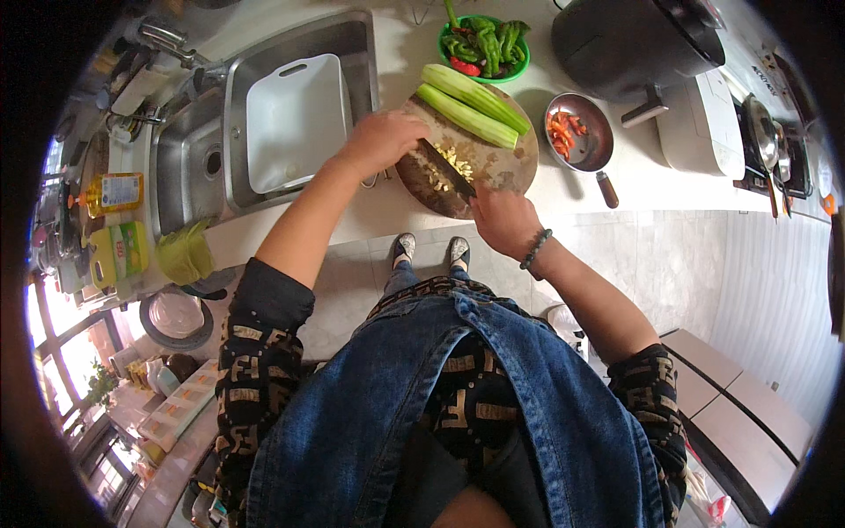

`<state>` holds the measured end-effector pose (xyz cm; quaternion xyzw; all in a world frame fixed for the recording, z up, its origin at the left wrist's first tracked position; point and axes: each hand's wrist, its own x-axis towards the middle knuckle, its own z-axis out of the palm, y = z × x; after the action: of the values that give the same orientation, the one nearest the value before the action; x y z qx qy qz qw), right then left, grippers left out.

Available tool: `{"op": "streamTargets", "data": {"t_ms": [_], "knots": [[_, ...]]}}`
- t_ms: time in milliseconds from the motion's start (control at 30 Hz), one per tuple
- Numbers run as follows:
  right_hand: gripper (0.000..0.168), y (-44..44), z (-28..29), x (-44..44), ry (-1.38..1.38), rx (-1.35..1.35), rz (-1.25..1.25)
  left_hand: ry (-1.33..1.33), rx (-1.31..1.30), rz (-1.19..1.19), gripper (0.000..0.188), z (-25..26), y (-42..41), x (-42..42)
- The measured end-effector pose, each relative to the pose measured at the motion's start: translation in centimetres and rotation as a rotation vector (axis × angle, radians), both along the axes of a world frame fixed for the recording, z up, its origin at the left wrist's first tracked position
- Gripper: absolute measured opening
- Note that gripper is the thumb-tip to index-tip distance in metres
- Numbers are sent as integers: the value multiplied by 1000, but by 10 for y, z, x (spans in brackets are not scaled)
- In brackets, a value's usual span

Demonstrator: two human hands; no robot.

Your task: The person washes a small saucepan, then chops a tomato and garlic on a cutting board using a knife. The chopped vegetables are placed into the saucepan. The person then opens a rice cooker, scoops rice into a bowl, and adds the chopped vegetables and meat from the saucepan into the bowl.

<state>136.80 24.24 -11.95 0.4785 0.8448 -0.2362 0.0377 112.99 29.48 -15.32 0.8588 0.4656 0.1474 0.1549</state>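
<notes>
My right hand [505, 219] grips the handle end of a dark-bladed kitchen knife [449, 169]. At the other end of the blade, the fingers of my left hand [388, 141] hold the tip. The blade lies slantwise, low over a round wooden cutting board [505, 173]. Small pale-yellow chopped pieces [455, 162], perhaps garlic or ginger, are scattered on both sides of it. Two peeled, pale-green lengths of a long vegetable [472, 109] rest side by side on the board's far part. My fingers hide the handle and the tip.
Beyond the board stands a green basket of peppers [488, 49]. A small pan [587, 148] with chopped red pieces is to the right, near a large dark pot [620, 49] and a white appliance [700, 129]. Left is a steel sink [366, 53] holding a white basin [297, 125].
</notes>
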Motion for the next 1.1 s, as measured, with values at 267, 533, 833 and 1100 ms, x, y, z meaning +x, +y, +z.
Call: {"op": "streamTargets", "data": {"t_ms": [267,533,833,1100], "knots": [[23,-22,-18,-7,-3,-45,-85,3,31,-61,13,-6,-5,-4],[21,15,-8,13,-84,9,45,-60,81,68,12,-17,-3,9],[19,18,3,10,-52,-31,106,-84,12,32,13,-7,0,3],[25,4,-16,15,-48,35,14,-79,93,28,15,-8,-2,10]]}}
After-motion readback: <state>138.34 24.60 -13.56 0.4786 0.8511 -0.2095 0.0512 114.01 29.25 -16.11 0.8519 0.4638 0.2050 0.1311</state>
